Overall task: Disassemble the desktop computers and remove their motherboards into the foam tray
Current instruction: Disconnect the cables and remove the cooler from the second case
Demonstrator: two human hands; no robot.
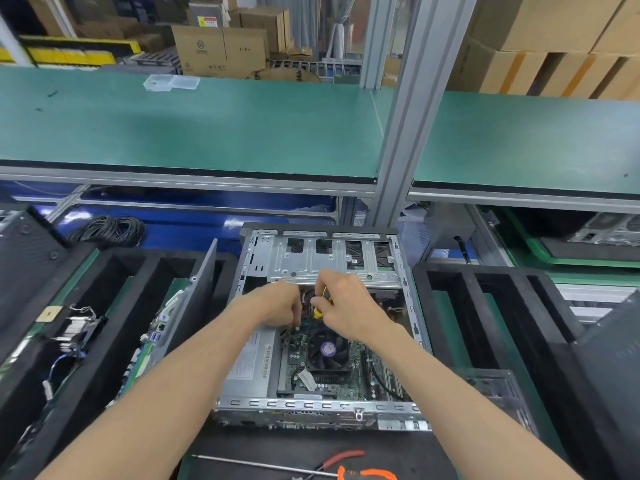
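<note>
Both hands are inside the open desktop case (322, 327), at its far-middle, just below the drive cage (332, 258). Right hand (346, 306) has fingers curled, pinching a yellow connector/cable (317, 311). Left hand (280, 303) has fingers curled down toward a small white connector (297, 329); cannot tell if it actually grips it. The hands are nearly touching.

Motherboard (346, 368) sits in the case, near-right of the hands, with the black CPU fan (327, 349) on it, purple sticker on the hub. A silver box with a label (251, 358) sits left of the board.

A dark side panel (194, 299) leans against the case's left side. Black foam tray (104, 306) is left of that, holding a board on edge (152, 341) and loose wired parts (72, 334). A second black foam tray (502, 323) is on the right.

Near edge: long screwdriver shaft (259, 464) and red/orange-handled pliers (349, 465). Far left: coiled black cable (110, 230). Green shelf (207, 126) above carries a clear plastic box (171, 82).
</note>
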